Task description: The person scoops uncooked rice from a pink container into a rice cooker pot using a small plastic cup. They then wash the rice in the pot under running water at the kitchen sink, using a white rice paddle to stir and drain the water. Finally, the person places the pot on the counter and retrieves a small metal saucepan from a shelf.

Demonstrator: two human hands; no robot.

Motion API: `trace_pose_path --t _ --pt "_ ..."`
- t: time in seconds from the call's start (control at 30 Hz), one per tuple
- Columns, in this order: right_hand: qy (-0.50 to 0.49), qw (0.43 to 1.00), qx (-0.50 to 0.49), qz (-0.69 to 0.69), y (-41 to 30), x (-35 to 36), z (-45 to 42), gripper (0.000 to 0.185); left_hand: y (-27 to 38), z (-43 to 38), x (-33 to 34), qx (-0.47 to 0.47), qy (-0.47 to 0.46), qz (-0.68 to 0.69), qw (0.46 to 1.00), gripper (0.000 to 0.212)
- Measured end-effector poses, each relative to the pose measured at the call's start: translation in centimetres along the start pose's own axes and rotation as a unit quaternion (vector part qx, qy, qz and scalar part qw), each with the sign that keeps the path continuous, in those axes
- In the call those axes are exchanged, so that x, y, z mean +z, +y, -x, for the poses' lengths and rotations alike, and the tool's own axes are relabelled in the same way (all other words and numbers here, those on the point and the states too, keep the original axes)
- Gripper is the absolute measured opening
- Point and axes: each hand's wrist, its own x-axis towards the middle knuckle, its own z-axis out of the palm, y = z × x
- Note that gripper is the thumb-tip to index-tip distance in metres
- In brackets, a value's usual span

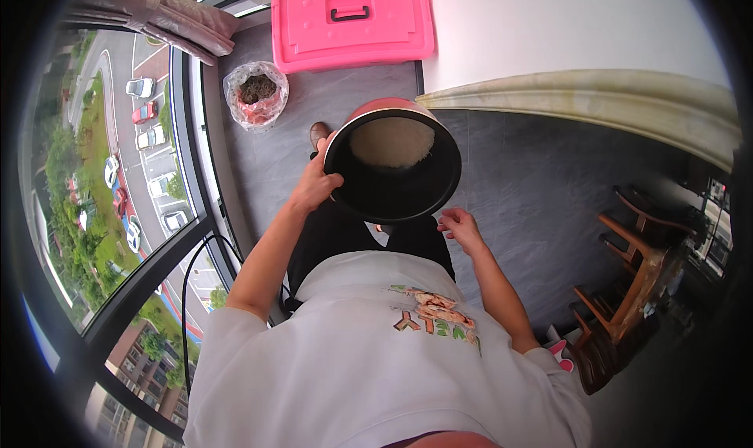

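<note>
My left hand (318, 179) grips the left rim of a round cooking pot (388, 198), with the thumb over the edge. The pot is black inside and reddish outside, and it is tilted so that its mouth faces me. White rice grains (393, 141) lie gathered against its far inner wall. Just below the pot's lower right rim, my right hand (462, 227) is apart from it. Its fingers are loosely curled and hold nothing that I can see.
A pink lidded storage box (376, 33) with a black handle stands ahead. Left of it sits a bag-lined bin (256, 104) with dark debris. Tall windows (135, 154) run along my left. A wooden table and chairs (638, 271) stand at right on the grey floor (517, 171).
</note>
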Motion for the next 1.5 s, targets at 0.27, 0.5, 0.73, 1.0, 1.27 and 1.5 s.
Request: trace_pose_path --t 0.27,0.5,0.73,1.0,1.27,1.5 --pt "0.16 0.97 0.094 -0.158 19.8 -13.8 12.7 0.031 3.0 1.1 23.5 0.015 -0.15 -0.057 0.987 0.047" --pt "0.2 0.926 0.006 -0.319 21.8 -21.0 12.7 0.027 2.5 -2.9 38.2 -0.179 -0.286 -0.012 0.941 0.042" --pt "0.278 0.89 0.06 -0.358 25.6 -30.7 14.3 0.029 3.7 -9.0 53.2 -0.249 -0.36 -0.059 0.897 0.04" --pt "0.293 0.763 0.298 -0.493 38.9 -28.6 19.5 0.019 2.3 -16.3 72.0 -0.25 -0.391 -0.141 0.875 0.053" --pt "0.213 0.86 0.211 -0.413 52.5 -42.0 17.6 0.017 2.4 -18.3 89.0 -0.22 -0.348 -0.15 0.899 0.042" --pt "0.36 0.861 0.186 -0.306 45.9 -83.0 18.0 0.022 4.5 -21.1 102.2 -0.233 -0.299 -0.04 0.924 0.047"
